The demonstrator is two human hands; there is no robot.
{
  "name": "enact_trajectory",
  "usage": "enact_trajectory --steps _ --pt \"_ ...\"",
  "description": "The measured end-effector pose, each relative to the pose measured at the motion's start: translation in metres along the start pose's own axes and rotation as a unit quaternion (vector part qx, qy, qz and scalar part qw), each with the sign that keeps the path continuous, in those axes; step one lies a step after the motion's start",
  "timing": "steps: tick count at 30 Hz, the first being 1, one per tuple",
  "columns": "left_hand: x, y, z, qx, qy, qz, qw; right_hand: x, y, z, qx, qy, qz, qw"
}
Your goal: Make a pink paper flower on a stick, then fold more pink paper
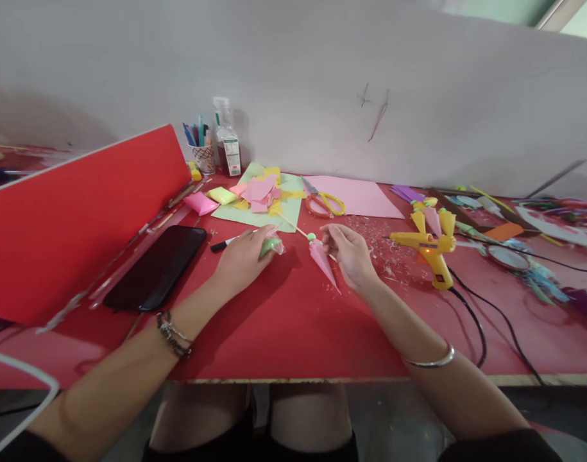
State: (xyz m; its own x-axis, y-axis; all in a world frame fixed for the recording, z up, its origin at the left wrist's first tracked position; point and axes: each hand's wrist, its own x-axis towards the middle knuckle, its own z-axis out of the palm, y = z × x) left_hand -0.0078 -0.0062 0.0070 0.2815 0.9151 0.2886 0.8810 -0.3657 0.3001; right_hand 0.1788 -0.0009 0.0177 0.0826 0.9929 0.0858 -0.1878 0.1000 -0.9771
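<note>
My left hand [242,260] is closed around a clear plastic packet of green clay [272,245]. Under that hand lies a black-and-white marker [221,245]. In front of me on the red table rests a pink paper cone [323,262], its tip toward me, with a small green ball [311,237] at its far end and a pale stick [293,223] beyond the ball. My right hand [349,253] is just right of the cone, fingertips pinched together. Whatever they hold, if anything, is too small to make out.
A yellow glue gun [430,247], its light lit, and its cord are at right. Scissors [324,200] lie on pink paper [365,196]. A phone [156,268], red board [91,212], pen cup [203,157] and bottle [228,144] are at left. Scraps [387,250] litter the table.
</note>
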Motion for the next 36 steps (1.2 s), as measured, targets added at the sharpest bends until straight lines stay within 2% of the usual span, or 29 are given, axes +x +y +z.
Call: enact_trajectory --steps 8,13,15,19,29,36 --pt "-0.001 -0.002 0.004 0.063 -0.009 0.004 0.998 0.000 0.000 0.002 -0.042 -0.016 0.001 0.999" --pt "-0.002 -0.007 0.011 0.086 0.038 0.037 0.995 -0.001 0.000 0.002 -0.051 -0.019 0.012 0.998" --pt "-0.002 -0.007 0.012 0.085 0.054 0.044 0.994 0.000 0.000 0.001 -0.040 -0.024 0.014 0.999" --pt "-0.002 -0.007 0.011 0.077 0.049 0.045 0.995 0.001 0.002 -0.001 -0.017 -0.021 0.018 0.999" --pt "-0.002 -0.005 0.008 0.029 0.068 0.060 0.995 0.000 0.000 0.001 -0.033 -0.016 0.013 0.999" --pt "-0.002 -0.003 0.006 0.010 0.059 0.063 0.996 0.001 0.000 0.001 -0.015 -0.008 0.023 1.000"
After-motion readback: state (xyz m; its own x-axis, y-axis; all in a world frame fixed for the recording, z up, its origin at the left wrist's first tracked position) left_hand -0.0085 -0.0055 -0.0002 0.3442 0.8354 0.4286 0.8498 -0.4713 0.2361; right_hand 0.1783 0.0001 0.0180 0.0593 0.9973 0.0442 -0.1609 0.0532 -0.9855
